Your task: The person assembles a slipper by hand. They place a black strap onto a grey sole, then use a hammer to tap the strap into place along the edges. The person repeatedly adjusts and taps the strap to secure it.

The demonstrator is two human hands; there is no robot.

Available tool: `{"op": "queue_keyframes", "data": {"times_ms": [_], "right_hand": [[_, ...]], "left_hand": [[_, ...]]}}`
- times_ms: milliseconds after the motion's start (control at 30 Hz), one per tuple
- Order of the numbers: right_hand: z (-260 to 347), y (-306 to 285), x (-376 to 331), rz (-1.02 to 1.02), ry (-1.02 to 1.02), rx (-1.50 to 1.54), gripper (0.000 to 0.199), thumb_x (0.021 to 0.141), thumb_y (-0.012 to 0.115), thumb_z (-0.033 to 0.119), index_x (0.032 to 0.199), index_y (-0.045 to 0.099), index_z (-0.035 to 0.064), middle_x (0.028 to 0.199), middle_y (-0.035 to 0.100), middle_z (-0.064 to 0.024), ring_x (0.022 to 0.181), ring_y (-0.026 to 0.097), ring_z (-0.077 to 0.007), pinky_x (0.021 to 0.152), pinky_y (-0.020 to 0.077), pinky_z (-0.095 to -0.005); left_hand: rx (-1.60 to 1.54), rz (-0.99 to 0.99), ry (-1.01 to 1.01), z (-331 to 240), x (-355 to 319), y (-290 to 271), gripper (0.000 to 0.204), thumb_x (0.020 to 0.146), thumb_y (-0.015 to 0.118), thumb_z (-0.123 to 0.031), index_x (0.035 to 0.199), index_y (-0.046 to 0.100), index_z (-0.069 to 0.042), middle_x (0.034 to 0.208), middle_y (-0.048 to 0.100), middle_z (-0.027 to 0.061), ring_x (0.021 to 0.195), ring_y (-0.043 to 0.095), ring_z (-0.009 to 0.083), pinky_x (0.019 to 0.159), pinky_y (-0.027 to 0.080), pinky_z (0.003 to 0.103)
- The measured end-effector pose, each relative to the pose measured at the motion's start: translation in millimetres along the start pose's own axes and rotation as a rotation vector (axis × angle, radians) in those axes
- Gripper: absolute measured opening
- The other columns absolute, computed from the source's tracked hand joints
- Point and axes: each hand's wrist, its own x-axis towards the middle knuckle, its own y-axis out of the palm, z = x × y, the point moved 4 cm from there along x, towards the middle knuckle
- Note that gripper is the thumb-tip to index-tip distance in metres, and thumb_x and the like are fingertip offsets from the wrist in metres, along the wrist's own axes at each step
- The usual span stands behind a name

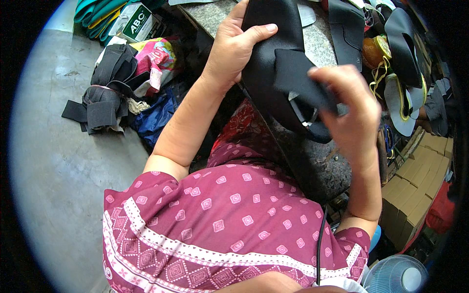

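A black shoe upper [288,31] with a smooth, slightly shiny face is held above the worktable. My left hand [232,51] grips its far end, the thumb pressed on top and the other fingers hidden behind it. A black flap of soft material [295,71] lies over the upper's opening. My right hand [351,105], blurred by motion, pinches this flap at its right side. Whether the flap is joined to the upper I cannot tell. Through the opening below the flap, a bit of pale material shows.
On the speckled slab [317,46] lies a black cut piece [347,36]. To the right are an orange jar [375,51], another black upper [403,44] and grey insoles [398,105]. Cardboard [415,180] and a fan [398,276] stand lower right; bundled black strips [105,105] lie left.
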Motion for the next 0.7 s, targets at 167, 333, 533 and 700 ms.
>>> {"op": "queue_keyframes", "data": {"times_ms": [167,333,533,700], "right_hand": [[-8.5,26.3,-8.9,0.346,0.195,0.247,0.053,0.07,0.068,-0.008,0.122,0.058,-0.0021,0.117,0.063,-0.0137,0.112,0.064,-0.0264,0.096,0.0512,-0.034],[-38.9,32.2,-2.9,0.37,0.427,0.557,0.046,0.088,0.063,0.01,0.132,0.055,-0.0037,0.126,0.061,-0.0132,0.113,0.06,-0.0193,0.101,0.0477,-0.0323],[-56.8,49.9,-28.0,0.146,0.549,0.817,0.066,0.1,0.063,0.017,0.153,0.033,-0.0083,0.144,0.052,-0.016,0.13,0.052,-0.022,0.108,0.0438,-0.0316],[-55.5,44.0,-24.7,0.062,0.428,0.836,0.066,0.1,0.064,0.016,0.153,0.033,-0.0079,0.146,0.051,-0.0174,0.132,0.052,-0.0235,0.107,0.0452,-0.0327]], "left_hand": [[-0.015,-0.021,-0.028,-0.3,-3.0,2.8,0.049,0.09,0.063,0.008,0.138,0.057,-0.005,0.124,0.068,0.0062,0.109,0.065,0.015,0.096,0.053,0.03],[0.011,0.104,-0.06,0.0,-13.6,16.9,0.042,0.094,0.065,-0.001,0.135,0.056,-0.005,0.119,0.069,0.0068,0.103,0.067,0.0144,0.092,0.055,0.029],[-0.169,-0.082,-0.161,1.5,-13.5,4.8,0.042,0.099,0.063,-0.008,0.138,0.054,0.0,0.123,0.068,0.0085,0.107,0.066,0.0154,0.095,0.053,0.03],[0.161,0.153,-0.119,2.7,-14.0,1.1,0.041,0.095,0.068,-0.008,0.134,0.059,0.001,0.118,0.071,0.0086,0.102,0.068,0.0149,0.089,0.055,0.028]]}}
